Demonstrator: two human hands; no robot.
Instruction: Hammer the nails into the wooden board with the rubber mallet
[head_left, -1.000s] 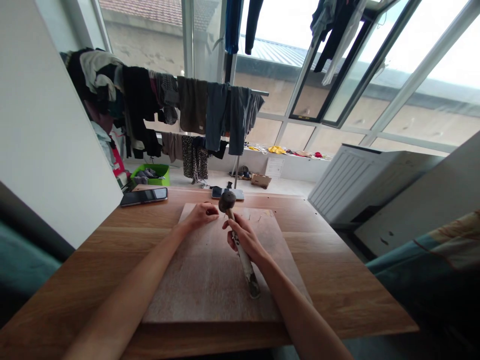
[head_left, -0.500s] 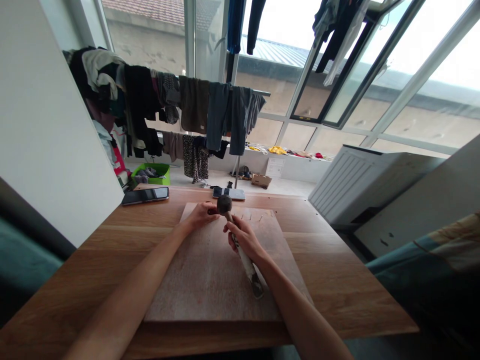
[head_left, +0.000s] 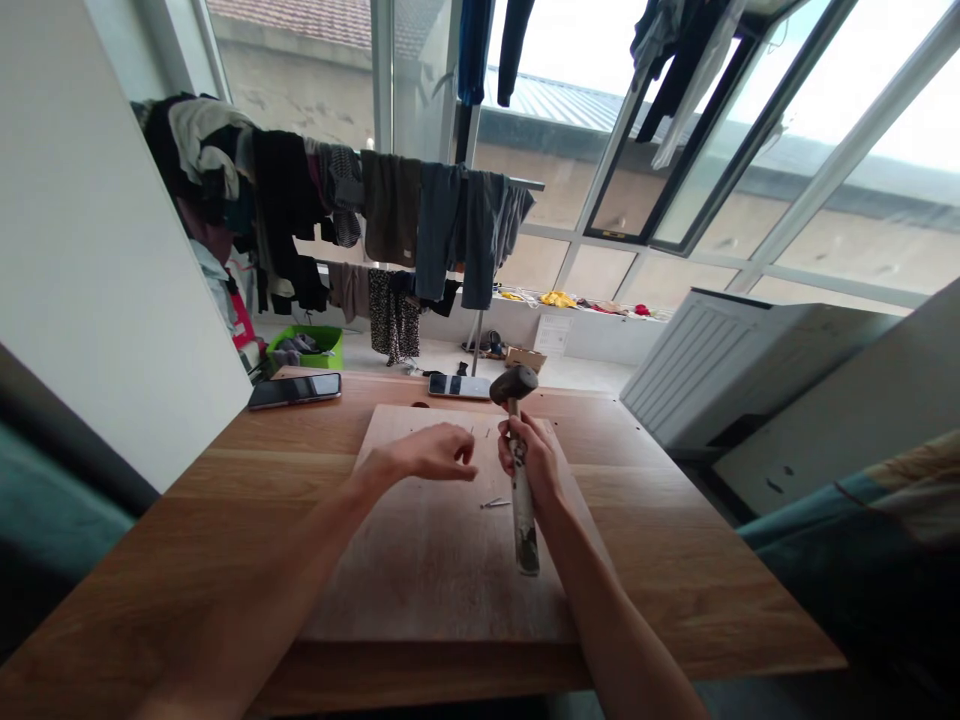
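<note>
My right hand (head_left: pixel 534 455) is closed around the handle of a mallet (head_left: pixel 524 520). Its dark head (head_left: pixel 514 383) points away from me, above the far right part of a reddish-brown board (head_left: pixel 442 580). Over the board's middle, my left hand (head_left: pixel 435 452) has loosely bent fingers, with a gap at thumb and forefinger; nothing shows in it. Two or so loose nails (head_left: pixel 495 503) lie on the board between my hands. Thin nails (head_left: pixel 487 433) stand upright near the far edge, partly hidden by my hands. A small dark round thing (head_left: pixel 420 405) sits at that edge.
The board rests on a wooden table (head_left: pixel 660 560). Along the table's far side lie a dark phone (head_left: pixel 295 391) and another phone (head_left: pixel 459 386). Beyond are a clothes rack with laundry (head_left: pixel 390 210) and a green basket (head_left: pixel 330 345). A white cabinet panel (head_left: pixel 112 250) borders the left.
My left hand has left the small dark thing and come nearer and right. My right hand has carried the mallet to the right, uncovering the loose nails.
</note>
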